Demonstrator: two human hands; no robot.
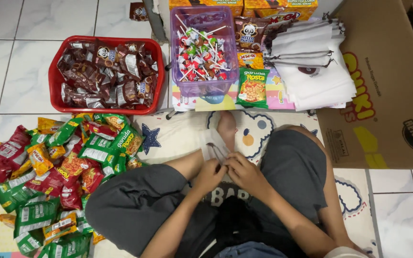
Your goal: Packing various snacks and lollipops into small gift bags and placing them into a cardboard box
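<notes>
While pinching: hands (228, 171), drawstring pouch (214, 152)

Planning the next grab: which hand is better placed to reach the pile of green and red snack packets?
Probably left. The left hand sits nearer the snack pile, which lies beside the left knee; the right hand would have to cross the body.

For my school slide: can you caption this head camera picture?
Both hands, left and right, pinch a drawstring between piled snack packets and lollipops.
</notes>
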